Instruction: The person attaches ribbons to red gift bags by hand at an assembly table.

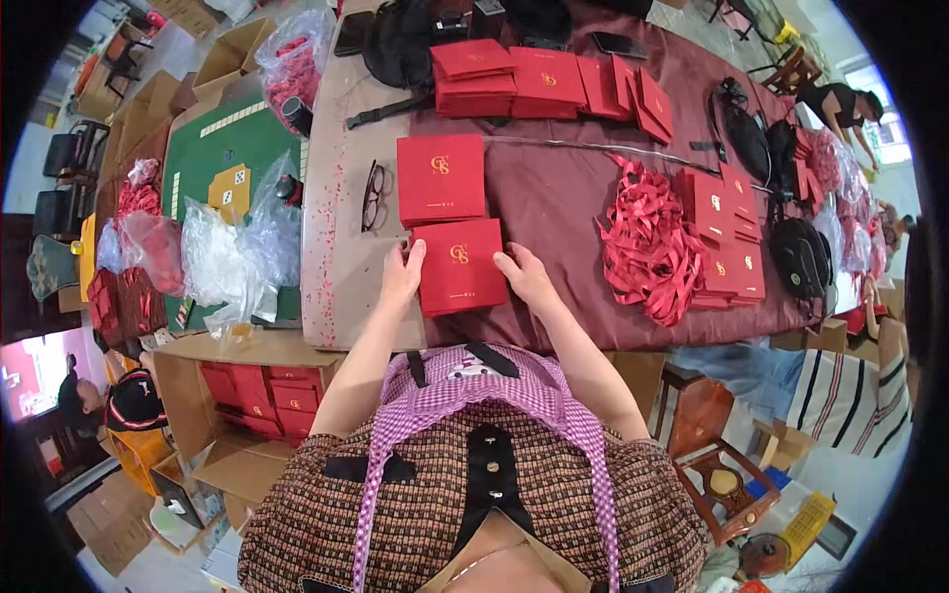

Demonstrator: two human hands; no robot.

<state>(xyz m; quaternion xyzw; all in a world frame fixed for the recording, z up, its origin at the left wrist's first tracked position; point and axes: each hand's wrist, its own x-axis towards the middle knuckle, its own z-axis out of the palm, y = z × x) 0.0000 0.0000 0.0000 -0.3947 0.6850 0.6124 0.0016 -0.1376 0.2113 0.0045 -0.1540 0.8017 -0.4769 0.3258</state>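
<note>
Table (331, 119), mostly under maroon cloth (549, 203). On it: red square packs (441, 178), piled red ribbons (650, 242), black bags (801, 259); glasses (373, 196) on bare beige part.

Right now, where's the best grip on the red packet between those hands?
Probably the packet is best taken by its left and right edges, from both sides, where the left hand and right hand are: it lies roughly flat, those edges are straight, and another packet crowds its far edge.
</note>
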